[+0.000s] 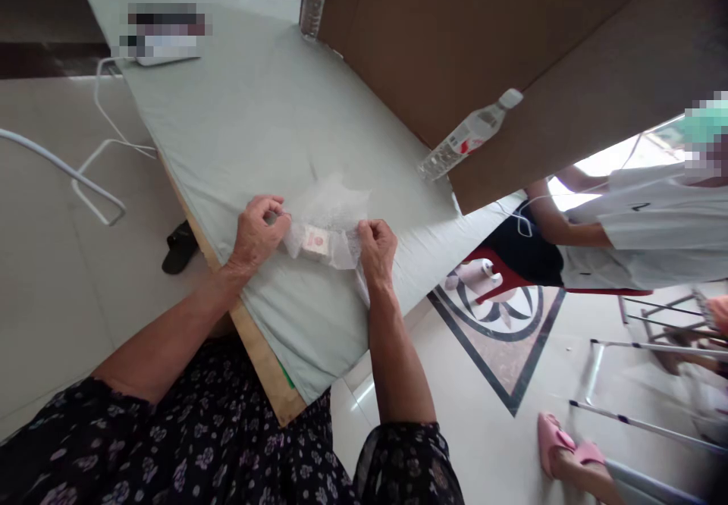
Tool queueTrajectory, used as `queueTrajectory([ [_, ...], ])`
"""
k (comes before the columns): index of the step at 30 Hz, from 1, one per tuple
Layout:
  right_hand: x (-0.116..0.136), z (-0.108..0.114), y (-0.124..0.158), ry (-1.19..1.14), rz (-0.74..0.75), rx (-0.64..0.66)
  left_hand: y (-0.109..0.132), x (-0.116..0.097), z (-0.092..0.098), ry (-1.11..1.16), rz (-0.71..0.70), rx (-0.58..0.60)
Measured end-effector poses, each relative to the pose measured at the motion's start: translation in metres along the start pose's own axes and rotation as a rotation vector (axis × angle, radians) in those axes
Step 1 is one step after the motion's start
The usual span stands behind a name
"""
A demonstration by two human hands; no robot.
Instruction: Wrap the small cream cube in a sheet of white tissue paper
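Observation:
A small pale box with a reddish mark [315,242] lies on a sheet of translucent white wrap [335,205] near the front of the cloth-covered table. To the left of the box, my left hand [260,232] pinches the wrap's left edge between thumb and fingers. My right hand [378,251] is closed on the right edge of the wrap. Part of the wrap stands up around the box, and one strip hangs below my right hand.
Brown cardboard panels [421,42] stand along the table's far right side, with a water bottle [466,137] leaning by them and another bottle [315,1] farther back. A blurred-out device [167,39] lies back left. A person in a white shirt [654,217] sits at right.

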State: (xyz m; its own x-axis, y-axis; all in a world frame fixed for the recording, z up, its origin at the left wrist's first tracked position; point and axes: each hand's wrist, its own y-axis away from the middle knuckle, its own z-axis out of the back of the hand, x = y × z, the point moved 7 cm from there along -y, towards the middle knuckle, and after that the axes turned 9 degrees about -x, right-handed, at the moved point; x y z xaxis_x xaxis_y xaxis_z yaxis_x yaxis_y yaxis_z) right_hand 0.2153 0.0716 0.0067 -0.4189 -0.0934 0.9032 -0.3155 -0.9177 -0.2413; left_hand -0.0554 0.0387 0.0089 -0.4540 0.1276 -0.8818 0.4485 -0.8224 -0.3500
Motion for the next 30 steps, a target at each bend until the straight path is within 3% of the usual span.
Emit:
queueTrajectory([
  [3,0.000,-0.002,-0.008,0.066,0.021,-0.006,-0.009,0.003,0.009,-0.171,-0.074,-0.053],
  [8,-0.004,-0.002,-0.013,0.179,0.013,-0.033,-0.017,0.011,0.010,-0.366,-0.099,-0.015],
  [22,-0.010,0.003,-0.011,0.195,0.072,-0.062,-0.026,0.019,0.018,-0.397,-0.046,0.024],
  [24,0.000,0.010,-0.006,0.166,0.122,-0.101,-0.023,0.010,0.028,-0.361,-0.071,-0.008],
  [27,0.028,0.018,0.009,0.114,0.249,-0.122,-0.014,-0.025,0.040,-0.323,-0.240,-0.039],
  [30,0.056,0.015,0.022,0.061,0.355,-0.044,-0.001,-0.065,0.033,-0.265,-0.459,0.085],
])
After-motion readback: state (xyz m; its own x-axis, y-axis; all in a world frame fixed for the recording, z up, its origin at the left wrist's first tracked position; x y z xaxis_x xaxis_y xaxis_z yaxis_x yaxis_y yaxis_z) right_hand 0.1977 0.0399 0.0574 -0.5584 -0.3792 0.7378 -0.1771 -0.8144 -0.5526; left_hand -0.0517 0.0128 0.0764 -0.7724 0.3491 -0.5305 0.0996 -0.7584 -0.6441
